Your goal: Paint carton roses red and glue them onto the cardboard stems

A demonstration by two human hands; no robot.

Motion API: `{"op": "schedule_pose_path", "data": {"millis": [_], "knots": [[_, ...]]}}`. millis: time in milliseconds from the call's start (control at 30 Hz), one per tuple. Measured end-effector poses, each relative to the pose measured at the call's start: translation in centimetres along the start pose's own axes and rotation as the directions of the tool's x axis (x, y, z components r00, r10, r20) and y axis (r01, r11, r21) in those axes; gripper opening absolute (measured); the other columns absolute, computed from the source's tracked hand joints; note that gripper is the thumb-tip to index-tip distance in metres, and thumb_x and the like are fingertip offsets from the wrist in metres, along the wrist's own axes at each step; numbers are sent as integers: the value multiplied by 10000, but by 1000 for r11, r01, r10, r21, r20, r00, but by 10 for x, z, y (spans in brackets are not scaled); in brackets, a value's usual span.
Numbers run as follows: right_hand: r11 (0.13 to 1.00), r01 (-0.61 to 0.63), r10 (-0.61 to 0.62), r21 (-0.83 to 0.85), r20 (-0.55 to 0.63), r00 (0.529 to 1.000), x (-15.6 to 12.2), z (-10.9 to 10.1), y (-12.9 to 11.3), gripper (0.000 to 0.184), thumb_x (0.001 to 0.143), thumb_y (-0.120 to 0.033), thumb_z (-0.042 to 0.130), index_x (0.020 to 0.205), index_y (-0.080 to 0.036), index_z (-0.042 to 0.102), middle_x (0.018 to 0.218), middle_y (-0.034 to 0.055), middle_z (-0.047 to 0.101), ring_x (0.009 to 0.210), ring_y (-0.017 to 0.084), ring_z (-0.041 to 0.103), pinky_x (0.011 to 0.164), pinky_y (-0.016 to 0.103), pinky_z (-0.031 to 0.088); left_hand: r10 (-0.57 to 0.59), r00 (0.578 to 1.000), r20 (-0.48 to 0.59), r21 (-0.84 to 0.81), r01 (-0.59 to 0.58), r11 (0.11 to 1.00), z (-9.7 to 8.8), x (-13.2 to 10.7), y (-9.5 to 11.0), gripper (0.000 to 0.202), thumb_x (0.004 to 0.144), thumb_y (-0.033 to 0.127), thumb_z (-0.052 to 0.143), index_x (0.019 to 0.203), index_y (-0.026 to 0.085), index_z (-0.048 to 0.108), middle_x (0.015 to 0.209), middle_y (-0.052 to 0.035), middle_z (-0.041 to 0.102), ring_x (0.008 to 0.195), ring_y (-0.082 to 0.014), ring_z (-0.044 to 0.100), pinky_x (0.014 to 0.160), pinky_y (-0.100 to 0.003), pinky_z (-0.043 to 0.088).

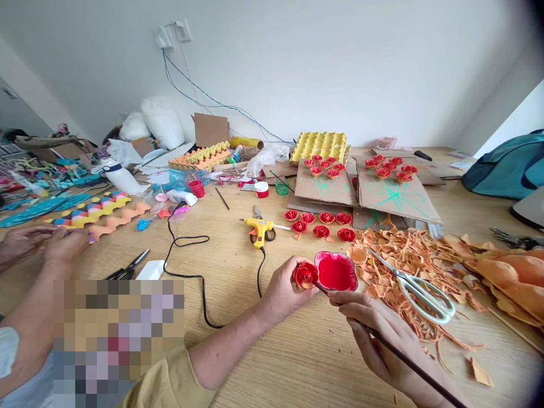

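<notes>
In my left hand [285, 288] I hold a red paper rose [305, 274], its lower edge still showing some orange. My right hand [380, 334] grips a dark-handled paintbrush [399, 354], whose tip meets the rose's right side. Just behind them sits a small scalloped dish of red paint [335, 273]. Several finished-looking red roses [321, 231] lie in rows on the table beyond the dish. To the right of my right hand, scissors with pale handles [425, 294] rest on a heap of orange egg-carton scraps [399, 258].
A yellow glue gun [258, 231] with a black cord lies left of the roses. Cardboard sheets [395, 198] carry more roses. A yellow egg tray [318, 146] stands at the back. At left, a co-worker's hands [63, 246] hold a painted carton strip [91, 212].
</notes>
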State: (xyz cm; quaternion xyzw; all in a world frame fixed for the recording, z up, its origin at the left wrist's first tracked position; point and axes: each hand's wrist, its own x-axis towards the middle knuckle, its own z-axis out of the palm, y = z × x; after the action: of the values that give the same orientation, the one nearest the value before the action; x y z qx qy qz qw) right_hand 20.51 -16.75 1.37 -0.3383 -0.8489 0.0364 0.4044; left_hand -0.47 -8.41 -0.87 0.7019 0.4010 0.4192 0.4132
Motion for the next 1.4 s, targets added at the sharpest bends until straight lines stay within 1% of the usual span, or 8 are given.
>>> {"op": "schedule_pose_path", "data": {"millis": [167,300,533,767,1000,1100,1233,1400], "knots": [[1000,-20,20,1,-55,998,-5,-2,1,271,952,-35,479,1173,-164,567,1128,121,732,1024,135,708,894,229,552,-16,1000,11,2,16,1000,-1,0,-2,380,708,147,799,1031,204,608,990,-25,726,892,-180,682,836,-269,521],[1000,-15,16,11,-27,1000,-6,-3,2,282,953,-36,479,1177,-181,570,1150,118,732,1032,141,709,870,240,565,-12,1000,5,-37,12,999,-1,1,-4,394,713,223,829,1036,202,605,988,-31,720,886,-182,677,833,-276,520],[993,-74,88,93,-160,983,-6,-2,4,318,932,2,503,1187,-175,573,1177,138,724,1054,160,719,872,264,590,-76,997,24,-69,78,995,-2,2,1,405,690,189,811,1036,196,599,997,-38,722,916,-192,670,858,-287,511],[989,-79,90,122,-88,992,-9,-1,2,316,943,-14,526,1210,-178,574,1195,121,725,1093,155,717,919,257,585,-91,996,25,-170,94,981,-1,3,-7,420,700,276,839,1028,193,589,963,-27,708,893,-181,655,828,-275,508],[987,-98,113,124,-113,987,-5,-1,1,319,953,-9,506,1213,-184,564,1202,121,714,1075,151,718,901,257,590,-101,994,44,-200,107,974,-2,3,-2,415,708,293,830,1034,194,593,978,-38,708,914,-190,658,844,-283,506],[988,-104,116,113,-104,988,-4,-2,0,294,962,-23,495,1192,-191,569,1145,102,723,1046,144,722,885,247,590,-108,994,32,-206,112,972,-2,3,-3,436,697,311,843,1025,193,580,965,-37,697,894,-188,650,828,-282,507],[991,-121,128,48,-186,974,-1,-4,1,263,965,-34,494,1151,-199,579,1083,90,726,1030,156,727,880,254,586,-105,994,6,-240,104,965,-2,4,-6,457,703,314,840,1044,191,562,986,-37,678,922,-191,654,857,-292,516],[982,-183,172,-46,-189,967,6,-6,6,187,986,-97,502,1114,-200,591,1000,71,717,899,161,736,821,255,592,-83,996,-16,-241,77,967,1,6,-17,464,697,180,783,1093,197,542,1061,-40,667,979,-188,661,917,-307,531]]}}
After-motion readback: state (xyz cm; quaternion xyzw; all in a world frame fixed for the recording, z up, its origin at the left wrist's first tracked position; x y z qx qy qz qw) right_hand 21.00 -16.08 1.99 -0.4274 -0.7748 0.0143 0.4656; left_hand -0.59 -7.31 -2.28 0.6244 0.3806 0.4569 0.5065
